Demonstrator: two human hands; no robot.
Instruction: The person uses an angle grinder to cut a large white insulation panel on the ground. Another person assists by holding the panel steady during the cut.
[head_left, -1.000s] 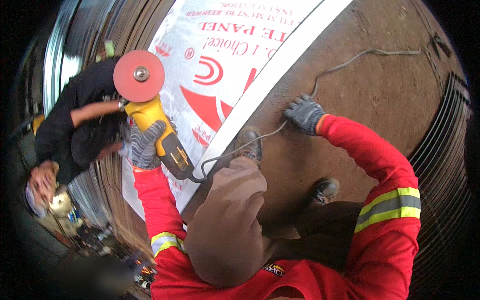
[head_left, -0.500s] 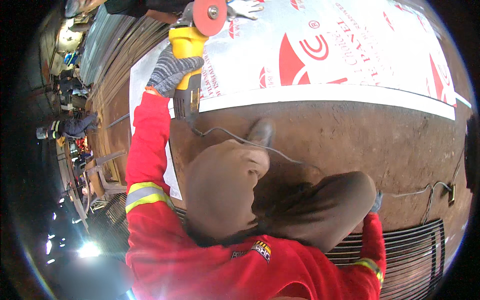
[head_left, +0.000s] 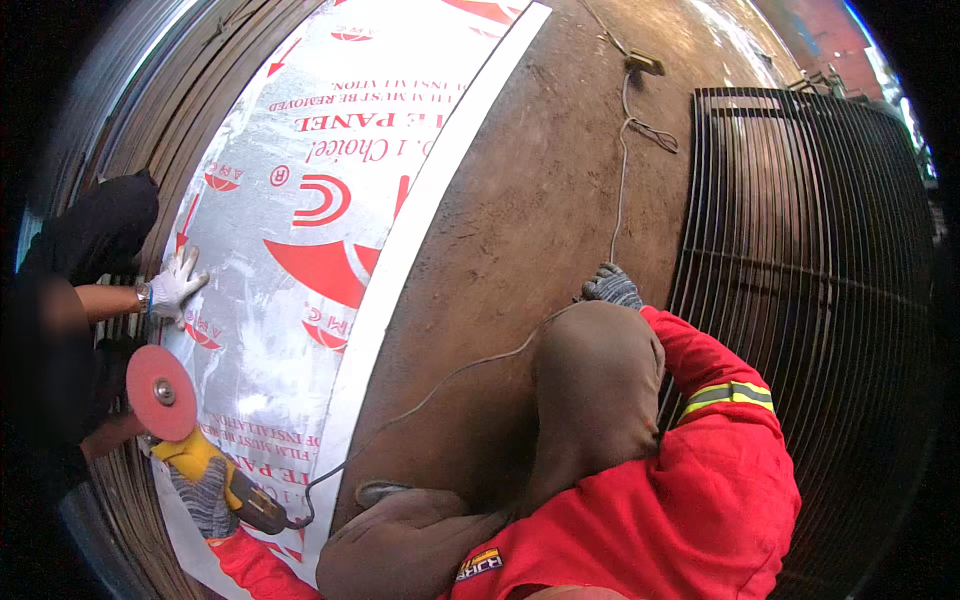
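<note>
My left hand, in a grey knitted glove, is wrapped round the body of a yellow and black angle grinder. The grinder's red disc faces up, over the far-left edge of a white panel with red print. Beyond my right knee, my gloved right hand is closed on the grinder's grey power cord. From there the cord runs one way across the brown floor to the grinder, and the other way up the floor.
A co-worker's white-gloved hand lies flat on the panel, near the disc. Dark metal bar grating fills the right side. At the far end of the cord sits a small connector box. Long metal lengths lie along the left.
My view has swung to the right, so the panel and grinder now appear at the left. My right hand, mostly hidden behind my knee before, now shows on the cord. The left still holds the grinder.
</note>
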